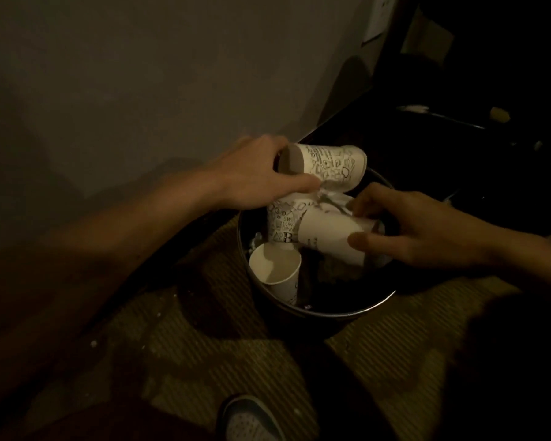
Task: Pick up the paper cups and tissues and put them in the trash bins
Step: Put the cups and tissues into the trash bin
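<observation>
1. A grey-and-white shoe shows at 6 o'clock of the view, standing on an olive ribbed floor mat.
2. Beyond it stands a round dark metal trash bin, open-topped, on the mat.
3. Inside the bin, at its 8 o'clock, a plain white paper cup sits nearly upright with its mouth up.
4. Behind that, at the bin's 10 o'clock, a white paper cup with black lettering leans among the others.
5. The right hand comes in from 3 o'clock, thumb and fingers wrapped round a white paper cup lying on its side over the bin's middle.
6. A crumpled white tissue lies between the two held cups; which hand has it, I cannot tell.
7. The left hand, from 9 o'clock, grips the mouth of a white paper cup with black doodle print, held sideways over the bin's 12 o'clock edge.
8. Farthest, a plain grey wall.
</observation>
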